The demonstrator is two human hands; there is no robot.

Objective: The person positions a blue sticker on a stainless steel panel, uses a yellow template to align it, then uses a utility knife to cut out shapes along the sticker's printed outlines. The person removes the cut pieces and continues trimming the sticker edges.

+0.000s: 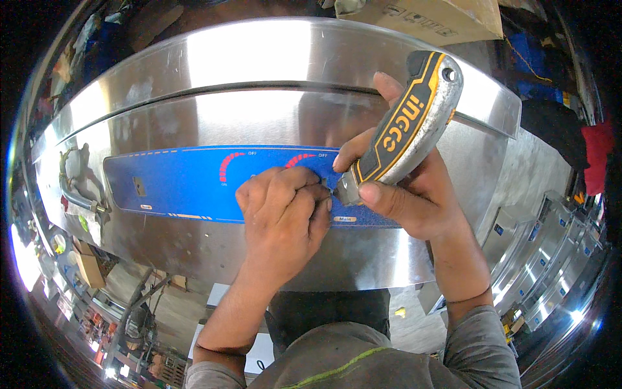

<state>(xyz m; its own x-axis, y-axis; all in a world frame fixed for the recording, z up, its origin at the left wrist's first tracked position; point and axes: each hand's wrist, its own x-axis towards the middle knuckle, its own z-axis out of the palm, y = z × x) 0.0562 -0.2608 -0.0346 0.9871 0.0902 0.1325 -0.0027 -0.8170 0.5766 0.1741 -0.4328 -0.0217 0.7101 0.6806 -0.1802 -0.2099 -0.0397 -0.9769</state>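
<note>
A long blue control-panel sticker (194, 185) with red dial markings lies along the front of a stainless steel body (246, 120). My right hand (421, 204) is closed round a utility knife (405, 126) with a grey, black and yellow handle. Its handle points up and to the right, and the metal nose is down at the sticker. Just left of that nose, my left hand (282, 204) has its fingers curled and pressed together against the sticker. Whatever those fingertips pinch is hidden. A square cutout (139, 187) shows near the sticker's left end.
A bent metal pipe (81, 200) sticks out at the steel body's left end. Behind the body is a large cardboard box (421, 19). Several steel units (544, 259) stand on the floor at right, and a small cardboard box (89, 267) is at lower left.
</note>
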